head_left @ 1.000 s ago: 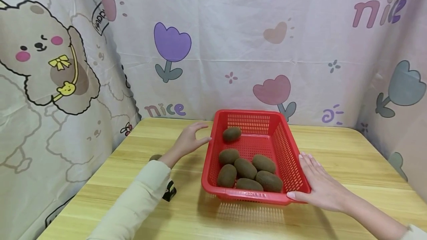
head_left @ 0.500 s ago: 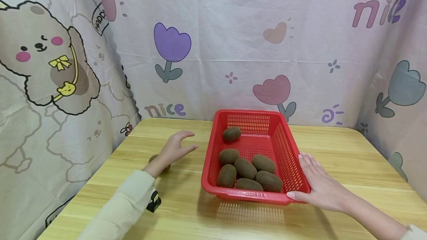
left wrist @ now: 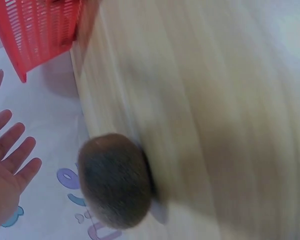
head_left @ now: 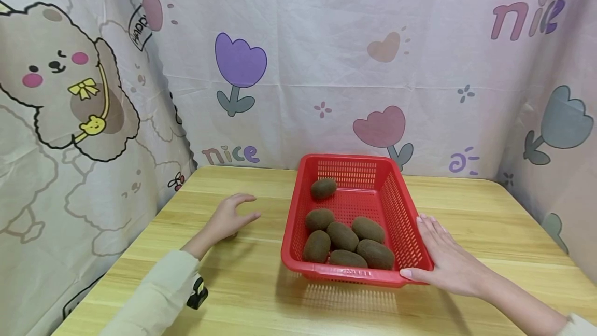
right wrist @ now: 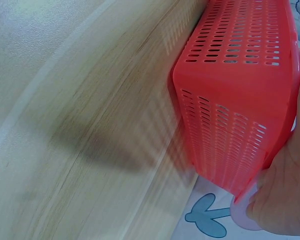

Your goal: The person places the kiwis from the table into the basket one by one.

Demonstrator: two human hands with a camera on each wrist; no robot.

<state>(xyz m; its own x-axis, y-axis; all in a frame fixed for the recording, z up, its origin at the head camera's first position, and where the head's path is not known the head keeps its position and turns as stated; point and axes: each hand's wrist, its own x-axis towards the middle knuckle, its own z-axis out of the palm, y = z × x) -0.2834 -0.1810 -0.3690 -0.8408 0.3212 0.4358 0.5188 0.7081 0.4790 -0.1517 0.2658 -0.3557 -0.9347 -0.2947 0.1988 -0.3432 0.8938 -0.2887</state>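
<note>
My left hand (head_left: 226, 219) is held over the left part of the table, fingers spread and nothing in them. Below it lies a brown kiwi (left wrist: 115, 180), almost wholly covered by the hand in the head view but plain in the left wrist view. A red plastic basket (head_left: 291, 232) with slotted walls stands at the middle of the table. Several kiwis (head_left: 342, 236) lie inside it, mostly towards the near end, with one at the back left. Against the basket's near right corner rests my right hand (head_left: 454, 263), its fingers straight along the side and the thumb on the front rim.
The wooden table (head_left: 485, 232) reaches back to a printed curtain (head_left: 317, 66), which also hangs along both sides. A black-and-yellow item (head_left: 198, 293) shows at the left sleeve's cuff.
My left hand has moved away from the basket, leftwards and towards me, over the loose kiwi, which it now mostly covers. The right hand and the basket have stayed in place.
</note>
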